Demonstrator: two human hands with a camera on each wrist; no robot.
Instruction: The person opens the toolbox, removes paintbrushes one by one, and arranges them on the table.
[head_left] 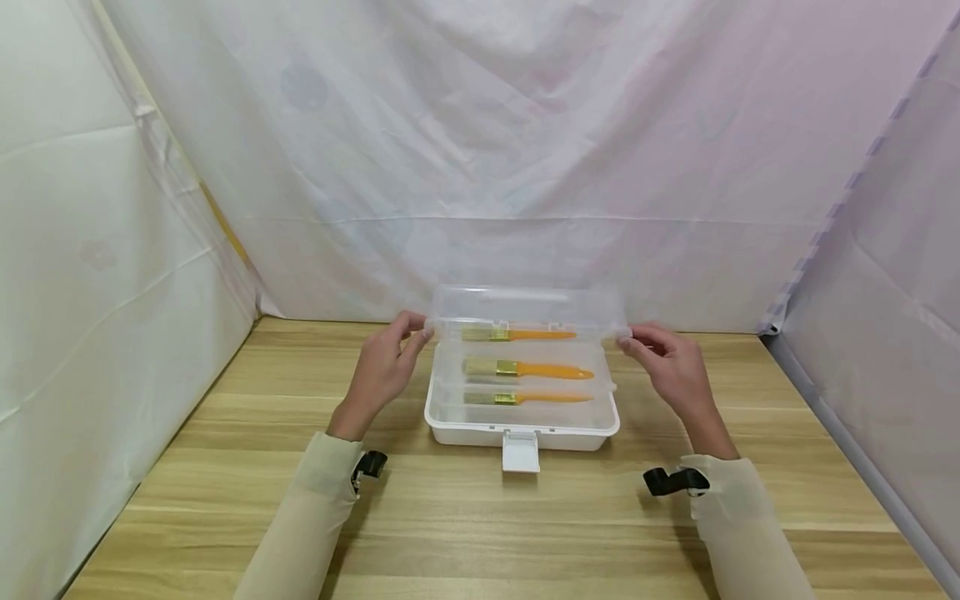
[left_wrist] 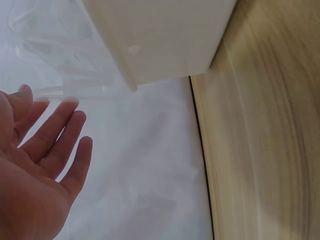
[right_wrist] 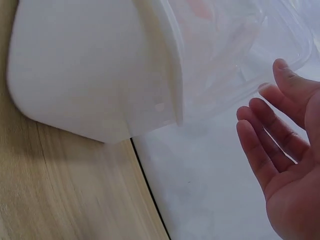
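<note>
Fingers (left_wrist: 52, 127) of the left hand (head_left: 381, 362) work at the lid (head_left: 525, 298); we see thumb and index pinching its left corner, the other three held out and slightly apart; on the right hand (head_left: 675, 367), thumb and index pinch the lid's right corner, the other three reaching out close together.

From the left, we meet a pale left sheet (head_left: 90, 208) along the side of the table (head_left: 435, 533); a yellow strip (head_left: 223, 223) runs down the corner where it joins the back sheet (head_left: 525, 150); then comes the left sleeve (head_left: 307, 517), a black mount (head_left: 371, 464) at its cuff.

Between the hands we find the white box (head_left: 465, 436), resting on the table; in it lie three brushes (head_left: 551, 370), bristles left, orange handles right; the clear lid rises at the back, and we cannot tell whether it covers the rearmost brush; the back sheet stands behind it, though we cannot tell whether they touch; a clasp (head_left: 521, 452) juts from the box's front.

Farther right, we have the right sleeve (head_left: 750, 517) with its own black mount; beyond it, the right sheet (head_left: 892, 275) closes off that side.
</note>
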